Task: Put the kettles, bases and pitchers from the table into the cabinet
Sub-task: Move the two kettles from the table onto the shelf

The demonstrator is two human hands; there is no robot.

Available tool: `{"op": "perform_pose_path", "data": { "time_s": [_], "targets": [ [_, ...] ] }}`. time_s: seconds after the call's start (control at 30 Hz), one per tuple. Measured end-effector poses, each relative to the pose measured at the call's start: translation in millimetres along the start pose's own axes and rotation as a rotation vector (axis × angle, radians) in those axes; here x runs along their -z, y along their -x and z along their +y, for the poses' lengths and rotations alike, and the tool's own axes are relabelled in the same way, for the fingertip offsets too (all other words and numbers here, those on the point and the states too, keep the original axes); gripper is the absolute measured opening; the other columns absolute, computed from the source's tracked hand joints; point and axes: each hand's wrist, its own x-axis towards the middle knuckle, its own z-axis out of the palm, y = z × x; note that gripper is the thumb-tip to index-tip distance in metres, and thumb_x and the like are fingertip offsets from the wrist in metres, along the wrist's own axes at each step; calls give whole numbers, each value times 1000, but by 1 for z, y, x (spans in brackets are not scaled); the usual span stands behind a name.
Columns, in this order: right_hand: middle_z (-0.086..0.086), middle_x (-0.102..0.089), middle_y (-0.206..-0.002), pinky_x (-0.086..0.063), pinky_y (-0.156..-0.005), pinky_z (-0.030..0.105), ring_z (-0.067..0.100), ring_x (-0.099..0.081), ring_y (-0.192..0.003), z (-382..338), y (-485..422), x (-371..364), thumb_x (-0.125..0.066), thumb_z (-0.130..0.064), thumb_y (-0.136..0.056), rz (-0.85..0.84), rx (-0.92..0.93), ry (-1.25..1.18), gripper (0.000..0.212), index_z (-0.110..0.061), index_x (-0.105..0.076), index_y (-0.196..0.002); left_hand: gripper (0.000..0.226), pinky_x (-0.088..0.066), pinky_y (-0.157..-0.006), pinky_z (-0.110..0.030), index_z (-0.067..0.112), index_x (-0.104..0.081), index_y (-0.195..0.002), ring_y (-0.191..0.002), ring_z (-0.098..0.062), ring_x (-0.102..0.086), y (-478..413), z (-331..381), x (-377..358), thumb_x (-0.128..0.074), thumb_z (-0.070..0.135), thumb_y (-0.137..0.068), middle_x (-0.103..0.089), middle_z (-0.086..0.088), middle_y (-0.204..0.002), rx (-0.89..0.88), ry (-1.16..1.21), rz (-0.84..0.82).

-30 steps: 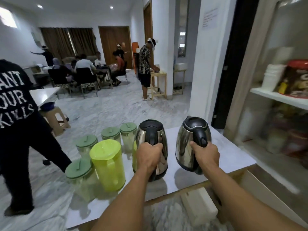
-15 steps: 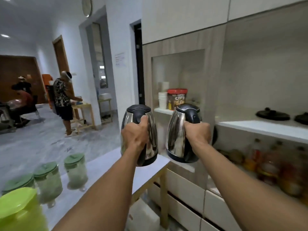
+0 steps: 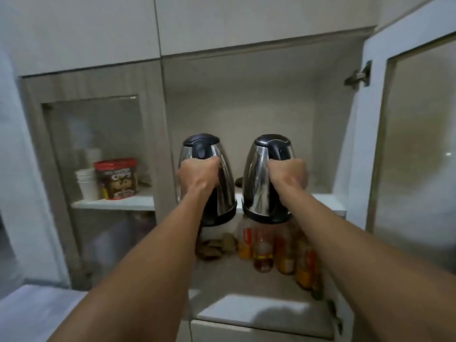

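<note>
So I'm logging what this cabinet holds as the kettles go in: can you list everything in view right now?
left kettle: one, steel with black lid and handle, held at the front edge of the open compartment's shelf
right kettle: one, same colours, beside it to the right
shelf: one, white, behind the kettles
dark round thing: one, on the shelf between the kettles; too hidden to name
bottles: several, amber and orange, below the shelf
cabinet door: one, glass-panelled, open at right
snack tub: one, red lid, left compartment
white cups: one stack, left of the tub
left hand: gripping the left kettle's handle
right hand: gripping the right kettle's handle
</note>
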Motion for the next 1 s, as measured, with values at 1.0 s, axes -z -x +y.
{"op": "perform_pose_path", "data": {
  "time_s": [1.0],
  "targets": [
    [15, -73, -74, -62, -67, 51, 36, -72, -72, 83, -328, -86, -66, -27, -67, 193, 81, 22, 15, -12, -67, -67, 37, -63, -71, -41, 3, -70, -83, -72, -30, -72, -237, -55, -283, -62, 35, -68, -73, -14, -81, -55, 72, -246]
  ]
}}
